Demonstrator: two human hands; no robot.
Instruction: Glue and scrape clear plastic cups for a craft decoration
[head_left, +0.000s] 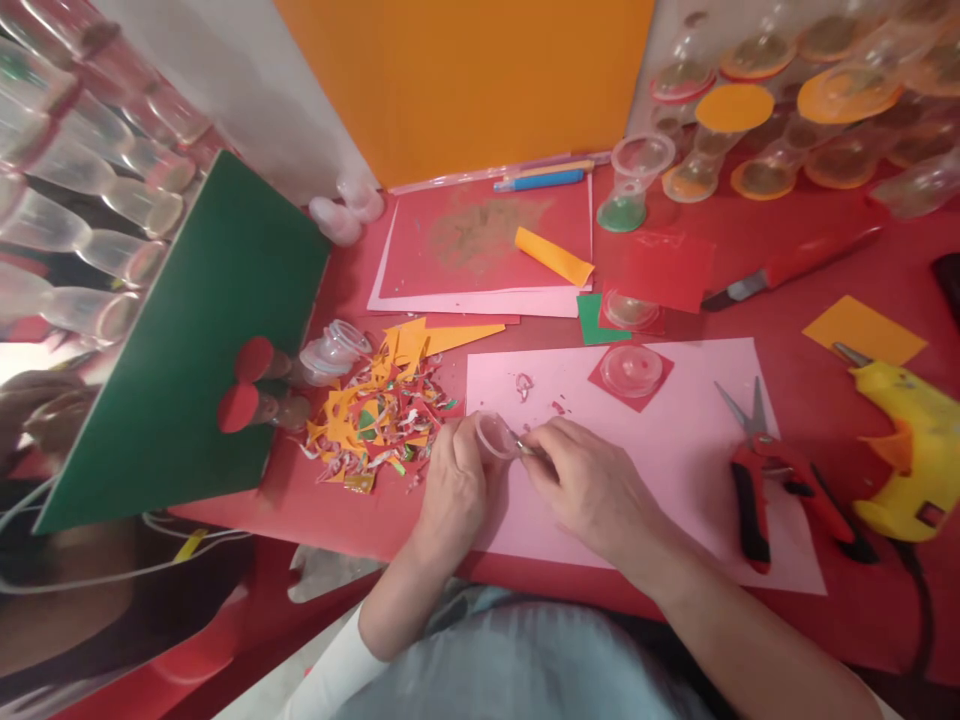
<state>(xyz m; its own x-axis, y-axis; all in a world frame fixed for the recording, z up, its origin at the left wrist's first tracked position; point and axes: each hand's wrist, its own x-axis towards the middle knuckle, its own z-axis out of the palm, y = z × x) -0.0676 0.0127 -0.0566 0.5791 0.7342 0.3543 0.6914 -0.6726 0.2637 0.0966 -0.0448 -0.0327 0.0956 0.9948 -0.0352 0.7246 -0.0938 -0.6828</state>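
Observation:
My left hand (456, 487) is closed round a small clear plastic cup (496, 436), its open rim tilted up. At the rim's right side, my right hand (574, 470) pinches a small metal tool (531, 449); its exact kind is mostly hidden by my fingers. Both hands are over a pink sheet (660, 510). Beyond them, a round clear plastic piece (631, 371) lies on a red paper square. Small scraps (523, 386) are scattered near the cup. Scissors with black and red handles (772, 460) lie with blades apart to the right of my right hand.
Paper and plastic trimmings (375, 410) heap at left, near a green board (195, 350). A yellow glue gun (907, 440) and a red-handled knife (795, 268) lie at right. Joined clear cups with orange discs (733, 108) stand at the back right. An orange roll (553, 257) rests on red sheets.

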